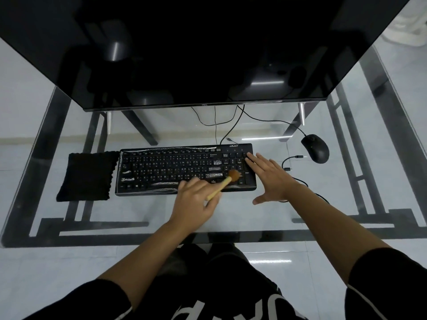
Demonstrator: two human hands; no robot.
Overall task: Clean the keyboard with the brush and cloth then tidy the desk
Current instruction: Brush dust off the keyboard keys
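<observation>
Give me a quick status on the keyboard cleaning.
Left hand brushing with brush on keyboard, right hand flat, steadying. Cloth unused. Nothing in the way.

You are working in dim, cool, even light. Pale strip reflections lie on the glass desk (265, 125) beyond your right hand (269, 179), and more glare glints on the floor tiles under your forearms. The monitor (196, 49) is black, mirroring faint highlights. Your left hand (196, 202) and the brush (227, 182) it grips are smeared by motion blur; the keyboard (184, 169) under them stays fairly sharp. Wide-angle distortion bends the desk's edges outward.
</observation>
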